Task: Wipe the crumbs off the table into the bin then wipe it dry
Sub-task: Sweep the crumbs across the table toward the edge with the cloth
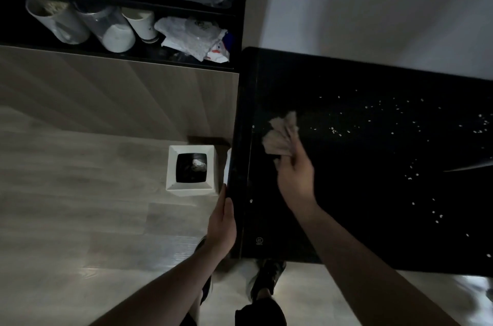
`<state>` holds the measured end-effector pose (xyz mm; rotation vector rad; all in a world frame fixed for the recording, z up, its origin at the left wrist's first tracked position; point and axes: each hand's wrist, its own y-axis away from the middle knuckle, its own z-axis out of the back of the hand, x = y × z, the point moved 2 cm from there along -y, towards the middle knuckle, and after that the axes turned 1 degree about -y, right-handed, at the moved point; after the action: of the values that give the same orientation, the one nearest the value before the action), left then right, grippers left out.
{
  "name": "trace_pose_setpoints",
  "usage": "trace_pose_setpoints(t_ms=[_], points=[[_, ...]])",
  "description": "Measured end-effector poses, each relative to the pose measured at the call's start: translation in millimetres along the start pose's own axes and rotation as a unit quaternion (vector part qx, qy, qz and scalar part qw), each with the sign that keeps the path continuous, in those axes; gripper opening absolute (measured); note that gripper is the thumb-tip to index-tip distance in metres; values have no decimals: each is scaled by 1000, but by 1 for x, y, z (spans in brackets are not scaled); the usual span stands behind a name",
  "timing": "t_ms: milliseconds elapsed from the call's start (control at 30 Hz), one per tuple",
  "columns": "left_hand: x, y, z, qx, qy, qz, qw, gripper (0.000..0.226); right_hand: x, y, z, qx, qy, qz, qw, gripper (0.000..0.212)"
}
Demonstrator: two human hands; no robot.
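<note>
A black glossy table (346, 192) fills the right half of the view, with several small white crumbs (336, 130) scattered over its middle and right. My right hand (294, 173) holds a crumpled beige cloth (281, 135) on the tabletop near its left edge. My left hand (222, 227) rests flat against the table's left edge, fingers together, holding nothing. A white square bin (190, 187) with a dark liner stands on the floor just left of the table, a bit of pale waste inside it.
A dark shelf (117, 56) at the back left holds three white cylinders (80, 24) and crumpled wrappers (194, 37). Light wood flooring (80, 205) spreads left of the table. My dark shoes (266, 280) stand below the table's near edge.
</note>
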<state>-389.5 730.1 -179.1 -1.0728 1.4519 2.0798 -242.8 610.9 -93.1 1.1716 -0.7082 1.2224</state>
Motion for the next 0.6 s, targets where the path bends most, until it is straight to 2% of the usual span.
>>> trace_pose_setpoints(t_ms=[67, 167, 267, 400, 500, 600], points=[[-4, 0, -2, -10, -8, -3, 1000, 49, -18, 3, 36, -31, 23, -5, 999, 64], [-9, -1, -5, -20, -21, -26, 999, 49, -47, 11, 78, -66, 118, -31, 990, 69], [-11, 1, -7, -22, -24, -35, 999, 48, -73, 22, 92, -87, 181, -66, 977, 69], [-9, 0, -6, -20, -24, -37, 999, 49, -88, 38, 59, -92, 191, -86, 974, 70], [-3, -4, -4, -4, -11, -31, 999, 49, -79, 53, 16, -104, 138, -90, 981, 74], [0, -9, 0, 16, 11, -29, 999, 48, -59, 71, -31, -77, 54, -112, 989, 76]])
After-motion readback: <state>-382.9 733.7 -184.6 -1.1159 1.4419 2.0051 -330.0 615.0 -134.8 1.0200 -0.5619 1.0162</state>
